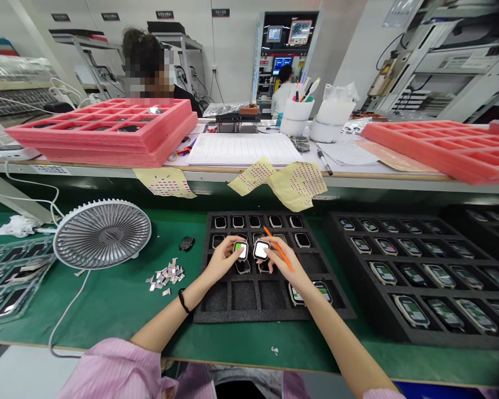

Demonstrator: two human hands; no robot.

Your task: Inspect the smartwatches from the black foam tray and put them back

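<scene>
Over the black foam tray point(270, 302) on the green belt, the left hand point(221, 259) pinched a small watch body point(241, 250) by its edges. The right hand point(283, 261) pinched a second watch body point(261, 249) just beside it, an orange stick point(279, 250) tucked between its fingers. A grey fan point(102, 233) lay to the left, with peeled film scraps point(166, 275) near it.

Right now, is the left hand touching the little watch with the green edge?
Touching. The head view shows the left hand with its fingertips wrapped round the green-edged watch, held above the black tray.
</scene>
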